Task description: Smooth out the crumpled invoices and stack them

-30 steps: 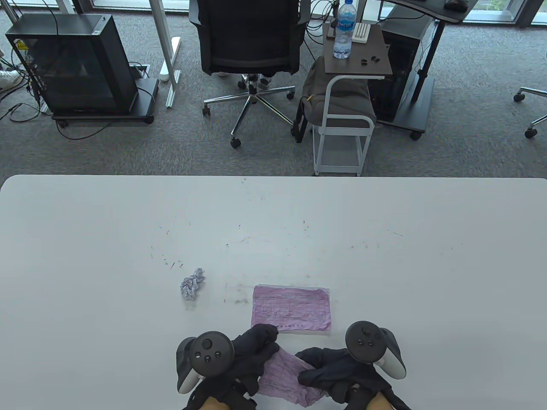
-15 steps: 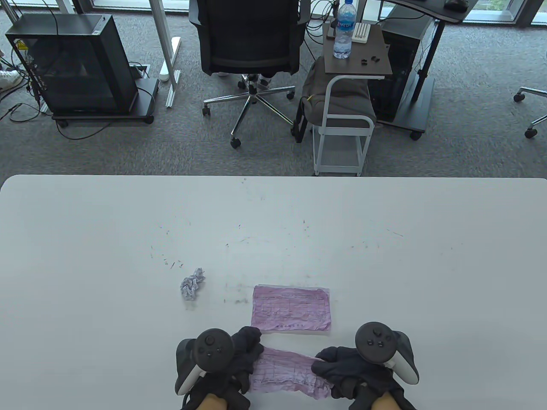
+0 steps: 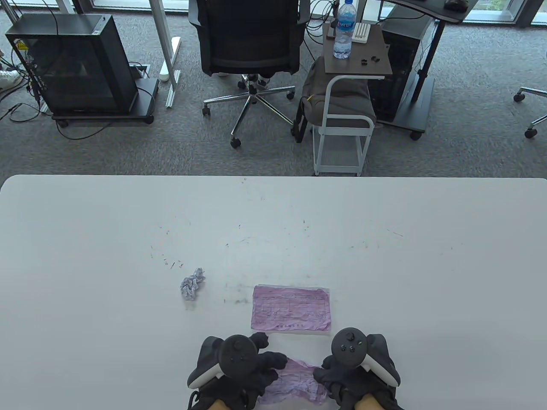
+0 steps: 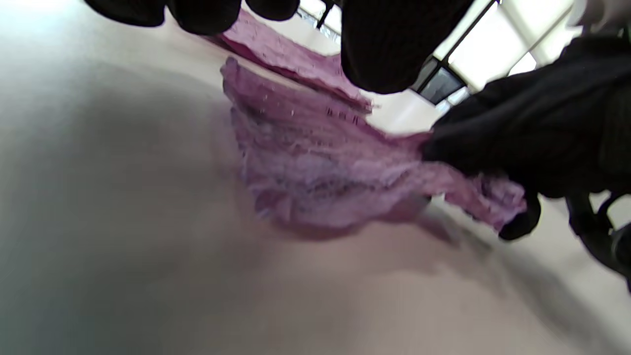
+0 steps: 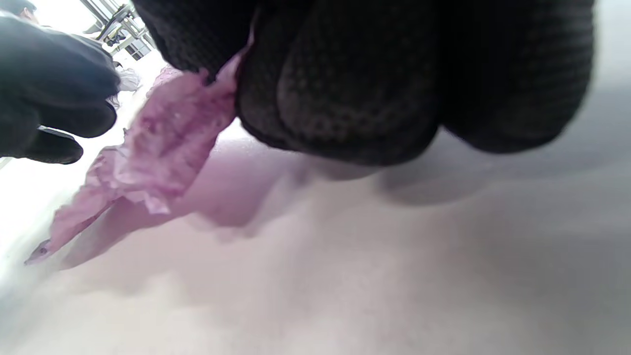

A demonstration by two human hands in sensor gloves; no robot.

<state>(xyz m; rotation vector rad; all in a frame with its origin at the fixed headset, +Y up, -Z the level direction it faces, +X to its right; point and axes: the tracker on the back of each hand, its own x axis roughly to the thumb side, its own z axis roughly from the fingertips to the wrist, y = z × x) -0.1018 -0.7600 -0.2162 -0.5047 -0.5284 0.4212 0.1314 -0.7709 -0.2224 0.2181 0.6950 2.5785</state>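
Both our hands hold a wrinkled purple invoice at the table's near edge.

Our left hand (image 3: 252, 367) pinches the paper's (image 3: 299, 380) left end and our right hand (image 3: 342, 376) its right end, fingers curled on it. Just beyond lies a flattened invoice (image 3: 291, 308); farther left on the table (image 3: 85, 256) sits a crumpled ball (image 3: 192, 288).

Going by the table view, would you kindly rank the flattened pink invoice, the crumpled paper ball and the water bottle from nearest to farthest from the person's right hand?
From the right hand:
1. Flattened pink invoice, just beyond the hands, slightly toward the left.
2. Crumpled paper ball, farther left on the table.
3. Water bottle, off the table, on the small side table at the far end of the view.
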